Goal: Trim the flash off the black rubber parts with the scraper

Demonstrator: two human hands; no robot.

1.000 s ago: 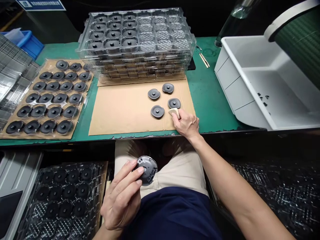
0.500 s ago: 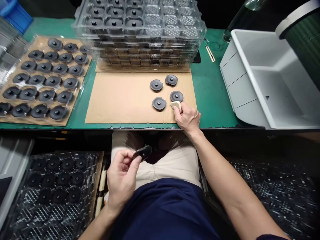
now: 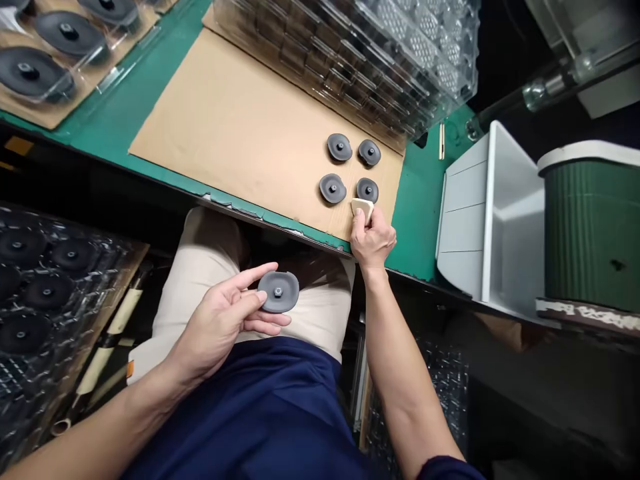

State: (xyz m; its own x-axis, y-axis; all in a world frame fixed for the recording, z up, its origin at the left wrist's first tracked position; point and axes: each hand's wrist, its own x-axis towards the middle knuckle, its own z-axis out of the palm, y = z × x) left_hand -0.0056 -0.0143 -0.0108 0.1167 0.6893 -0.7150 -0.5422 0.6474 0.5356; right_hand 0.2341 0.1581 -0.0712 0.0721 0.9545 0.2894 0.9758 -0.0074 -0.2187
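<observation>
The black disc (image 3: pixel 279 291) is in the left hand (image 3: pixel 215 319), thumb on its face, fingers spread round it, maybe so its top shows. Past the right hand (image 3: pixel 373 241) lie four more discs (image 3: pixel 333 189); its fingers grip a pale pad (image 3: pixel 362 208), perhaps touching one.

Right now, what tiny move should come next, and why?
Perhaps the right hand could bring its small cream pad to the round dark-grey disc in the left hand, because that disc is held with its knobbed face showing, and the pad is apart from it.
</observation>
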